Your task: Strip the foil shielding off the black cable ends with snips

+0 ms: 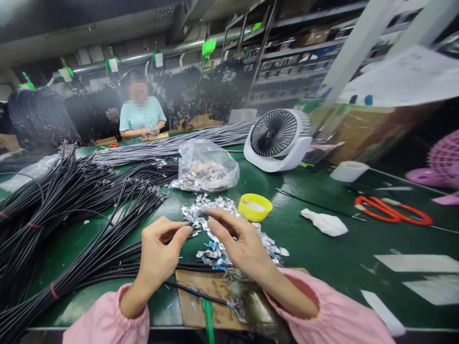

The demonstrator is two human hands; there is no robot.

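Observation:
My left hand (pixel 161 246) is closed in a pinch, thumb against forefinger. Whatever lies between the fingertips is too small to make out. Close beside it, my right hand (pixel 242 241) has its thumb and fingertips drawn together, and what they hold, if anything, is hidden. Both hover over a pile of silvery foil scraps (pixel 215 251) mixed with blue bits. Below them a black cable (pixel 201 292) with its coloured wires bared lies on a worn board (pixel 190 313). Bundles of black cables (pixel 96 258) run along the left, some tied with red bands.
Behind the scraps stand a clear plastic bag (pixel 208 165) of scraps and a yellow tub (pixel 254 208). A white fan (pixel 278 138), orange-handled scissors (pixel 392 210) and a tape roll (pixel 349 171) are at right. Across the green table (pixel 297 253) sits a co-worker (pixel 143 117) near grey cables (pixel 150 149).

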